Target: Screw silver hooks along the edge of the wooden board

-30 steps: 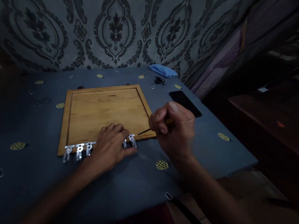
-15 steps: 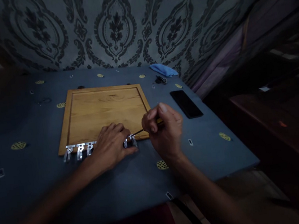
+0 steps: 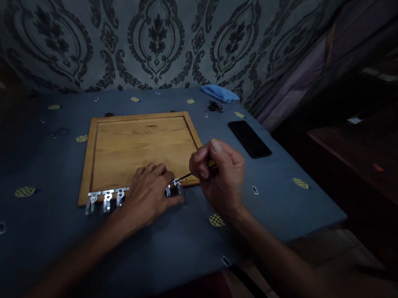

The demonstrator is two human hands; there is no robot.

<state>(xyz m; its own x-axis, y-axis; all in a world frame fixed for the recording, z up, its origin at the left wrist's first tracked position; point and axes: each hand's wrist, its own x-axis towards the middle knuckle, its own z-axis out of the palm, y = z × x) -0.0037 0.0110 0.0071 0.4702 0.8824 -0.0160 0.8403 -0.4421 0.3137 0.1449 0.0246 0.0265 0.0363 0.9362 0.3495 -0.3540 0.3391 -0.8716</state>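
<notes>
Right fingers (image 3: 200, 162) tight around a screwdriver (image 3: 185, 175) at the metal strip (image 3: 107, 193) beneath left fingers (image 3: 153, 169), left grip unclear.

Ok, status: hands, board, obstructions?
Left hand over metal fittings, front edge of wooden board. Right hand gripping screwdriver, tip at rightmost fitting. Nothing seen blocking the tip; smartphone apart, right.

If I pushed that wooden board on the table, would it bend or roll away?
It probably wouldn't bend: the wooden board looks solid, with a raised border. Rolling seems unlikely, since it's a broad, flat rectangle. It might resist sliding, because the left hand lies across its near edge.
</notes>
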